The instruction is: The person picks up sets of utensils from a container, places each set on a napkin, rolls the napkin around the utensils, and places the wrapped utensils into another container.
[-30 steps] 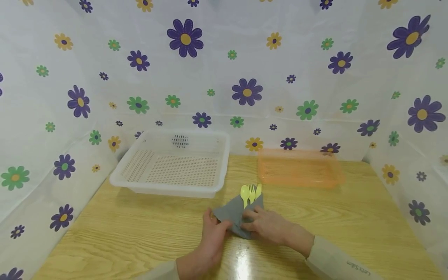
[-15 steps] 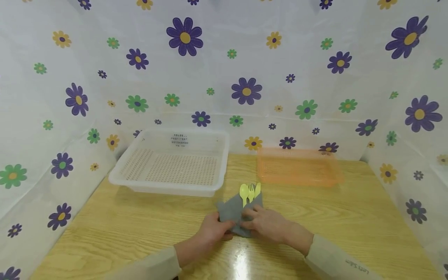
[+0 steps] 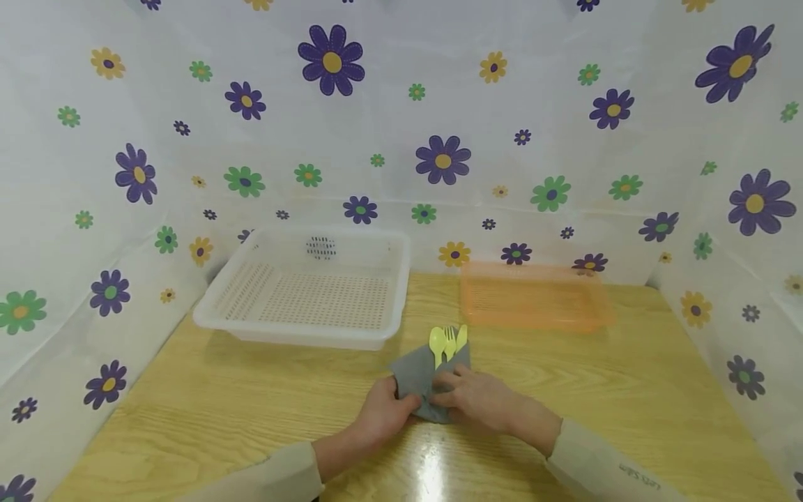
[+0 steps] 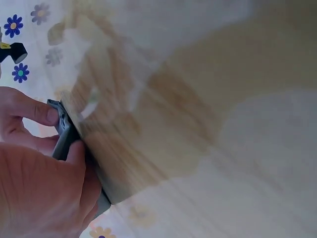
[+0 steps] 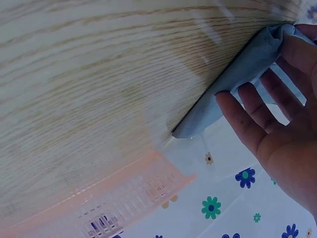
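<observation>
A grey cloth napkin (image 3: 414,375) lies folded on the table, its right flap over the lower parts of a yellow-green spoon (image 3: 437,343), fork (image 3: 449,341) and knife (image 3: 462,337). Their tops stick out at the far end. My left hand (image 3: 381,410) grips the napkin's left edge, thumb on top and other fingers mostly hidden beneath. On the folded flap my right hand (image 3: 482,400) holds the cloth with bent fingers. In the right wrist view, the fingertips (image 5: 224,99) touch the rolled edge, and the thumb lies at the near end.
A white perforated basket (image 3: 307,335) stands at the back left. An orange basket (image 3: 533,323) sits at the back right. The wood-grain table (image 3: 251,404) is surrounded by a flower-printed sheet (image 3: 389,118).
My left hand has shifted right and changed its hold on the napkin's left side, which now lies closer in. The right hand has stayed on the flap.
</observation>
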The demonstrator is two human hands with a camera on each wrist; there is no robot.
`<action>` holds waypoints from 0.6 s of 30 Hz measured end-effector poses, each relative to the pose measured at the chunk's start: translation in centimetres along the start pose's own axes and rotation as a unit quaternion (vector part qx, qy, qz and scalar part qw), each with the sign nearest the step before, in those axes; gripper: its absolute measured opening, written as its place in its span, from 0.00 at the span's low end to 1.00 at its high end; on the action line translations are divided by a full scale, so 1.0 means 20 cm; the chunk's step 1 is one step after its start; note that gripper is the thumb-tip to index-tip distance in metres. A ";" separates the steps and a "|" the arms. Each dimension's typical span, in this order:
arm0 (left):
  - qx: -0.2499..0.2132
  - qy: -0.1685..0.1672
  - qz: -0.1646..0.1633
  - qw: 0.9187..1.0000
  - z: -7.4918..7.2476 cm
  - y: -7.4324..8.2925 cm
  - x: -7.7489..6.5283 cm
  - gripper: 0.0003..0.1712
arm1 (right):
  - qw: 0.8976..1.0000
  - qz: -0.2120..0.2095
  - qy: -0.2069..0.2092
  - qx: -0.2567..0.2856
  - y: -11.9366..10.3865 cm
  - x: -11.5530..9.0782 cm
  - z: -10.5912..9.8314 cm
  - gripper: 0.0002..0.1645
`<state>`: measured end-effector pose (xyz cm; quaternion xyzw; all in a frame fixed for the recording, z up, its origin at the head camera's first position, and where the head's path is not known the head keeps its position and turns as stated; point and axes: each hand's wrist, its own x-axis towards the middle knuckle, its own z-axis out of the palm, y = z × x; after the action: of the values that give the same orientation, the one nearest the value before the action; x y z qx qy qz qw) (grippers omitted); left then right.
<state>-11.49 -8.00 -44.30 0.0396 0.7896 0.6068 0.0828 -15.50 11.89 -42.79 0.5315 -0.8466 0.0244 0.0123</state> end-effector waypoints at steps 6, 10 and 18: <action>0.019 0.021 0.024 0.999 0.03 0.06 -0.01 0.08 | 1.000 0.013 0.006 0.025 0.00 0.00 0.01 0.20; 0.037 0.023 0.024 0.999 0.05 0.05 0.01 0.09 | 0.999 0.015 0.012 0.026 0.01 -0.01 0.02 0.19; 0.106 0.013 0.068 0.992 0.08 0.02 0.03 0.04 | 0.999 0.026 0.013 0.039 0.01 -0.01 0.04 0.18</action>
<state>-11.79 -6.28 -44.41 0.0940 0.8459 0.5244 0.0266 -15.56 12.19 -43.60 0.5090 -0.8583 0.0650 0.0017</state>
